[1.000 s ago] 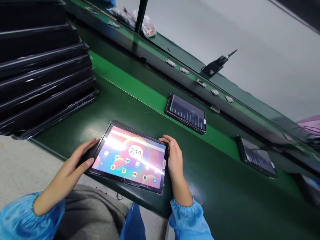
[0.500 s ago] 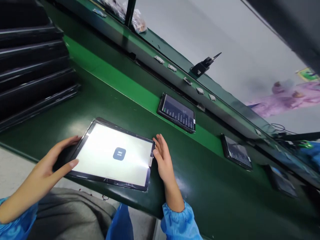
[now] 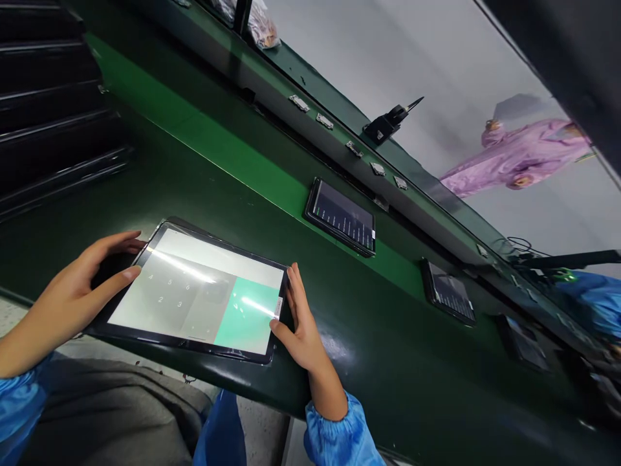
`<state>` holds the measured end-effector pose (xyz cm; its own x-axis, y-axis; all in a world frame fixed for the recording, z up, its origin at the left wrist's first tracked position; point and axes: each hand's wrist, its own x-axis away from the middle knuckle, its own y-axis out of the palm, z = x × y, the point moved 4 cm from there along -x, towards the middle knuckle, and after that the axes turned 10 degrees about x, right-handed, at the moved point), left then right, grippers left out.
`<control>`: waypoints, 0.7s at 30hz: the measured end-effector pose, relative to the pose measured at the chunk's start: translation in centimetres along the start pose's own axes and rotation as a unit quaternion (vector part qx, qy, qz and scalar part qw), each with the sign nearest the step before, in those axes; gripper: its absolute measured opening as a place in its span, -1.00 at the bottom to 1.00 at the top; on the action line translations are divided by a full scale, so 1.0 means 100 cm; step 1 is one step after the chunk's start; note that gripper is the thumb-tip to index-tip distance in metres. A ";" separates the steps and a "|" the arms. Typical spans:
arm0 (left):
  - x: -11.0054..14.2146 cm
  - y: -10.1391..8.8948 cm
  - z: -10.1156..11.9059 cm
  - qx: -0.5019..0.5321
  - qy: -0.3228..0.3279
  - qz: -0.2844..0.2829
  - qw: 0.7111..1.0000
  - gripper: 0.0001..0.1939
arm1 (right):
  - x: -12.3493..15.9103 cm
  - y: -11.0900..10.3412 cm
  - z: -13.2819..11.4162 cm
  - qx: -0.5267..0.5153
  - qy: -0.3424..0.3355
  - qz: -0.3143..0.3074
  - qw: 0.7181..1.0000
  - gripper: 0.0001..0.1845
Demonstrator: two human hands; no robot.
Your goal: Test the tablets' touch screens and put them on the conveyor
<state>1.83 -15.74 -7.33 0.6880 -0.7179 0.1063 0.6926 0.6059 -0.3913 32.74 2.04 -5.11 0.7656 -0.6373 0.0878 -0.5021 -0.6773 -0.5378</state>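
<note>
A tablet [image 3: 194, 291] lies tilted at the near edge of the green bench, screen up. Its lit screen shows a calculator keypad with a green panel on the right, and light glare crosses the glass. My left hand [image 3: 77, 285] grips the left side, thumb on the front edge and fingers around the far corner, partly hidden. On the right side my right hand [image 3: 301, 323] holds the tablet's edge, thumb over the bezel and fingers along the border. A small white label [image 3: 279, 307] sits on the right bezel.
A stack of black trays [image 3: 53, 110] stands at the left. Along the bench's green strip are other tablets [image 3: 342, 217], [image 3: 449, 291]. Small metal parts [image 3: 324, 121] and a black charger [image 3: 385, 126] sit on the ledge. A person in pink [image 3: 519, 158] is beyond.
The screen has gone from a white page with a dark icon to a calculator. My right thumb has come onto the bezel. The tablet appears slightly further left in view.
</note>
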 end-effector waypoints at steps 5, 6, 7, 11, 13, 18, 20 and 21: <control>0.001 0.001 0.001 0.006 -0.006 -0.004 1.000 -0.41 | -0.002 0.004 0.003 0.027 0.007 0.007 1.000 -0.10; 0.001 0.001 0.001 0.004 -0.007 -0.008 1.000 -0.41 | -0.003 0.005 0.004 0.032 0.011 0.014 0.999 -0.10; 0.000 0.001 0.001 0.002 -0.006 -0.010 1.000 -0.42 | -0.003 0.004 0.006 0.038 0.015 0.021 0.999 -0.10; 0.000 0.002 0.002 0.008 0.002 -0.017 1.000 -0.40 | -0.002 0.004 0.002 0.047 0.001 -0.008 0.999 0.00; -0.001 0.002 0.003 0.010 0.005 -0.020 1.000 -0.40 | -0.001 0.004 -0.003 0.057 -0.015 -0.040 0.997 0.12; -0.008 0.006 0.008 0.008 0.024 -0.041 0.999 -0.39 | -0.002 0.005 -0.001 0.042 -0.004 -0.025 0.999 0.06; -0.013 0.009 0.011 -0.001 0.036 -0.053 0.998 -0.38 | -0.003 0.005 0.003 0.032 0.009 -0.001 0.999 -0.03; -0.015 0.010 0.012 -0.009 0.043 -0.057 0.997 -0.37 | -0.003 0.005 0.005 0.034 0.012 0.003 0.999 -0.06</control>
<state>1.71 -13.63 -6.82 0.5830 -0.8093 0.0722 0.7610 0.5128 -0.3975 32.43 2.06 -5.80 0.7517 -0.6512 0.1042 -0.4784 -0.6473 -0.5934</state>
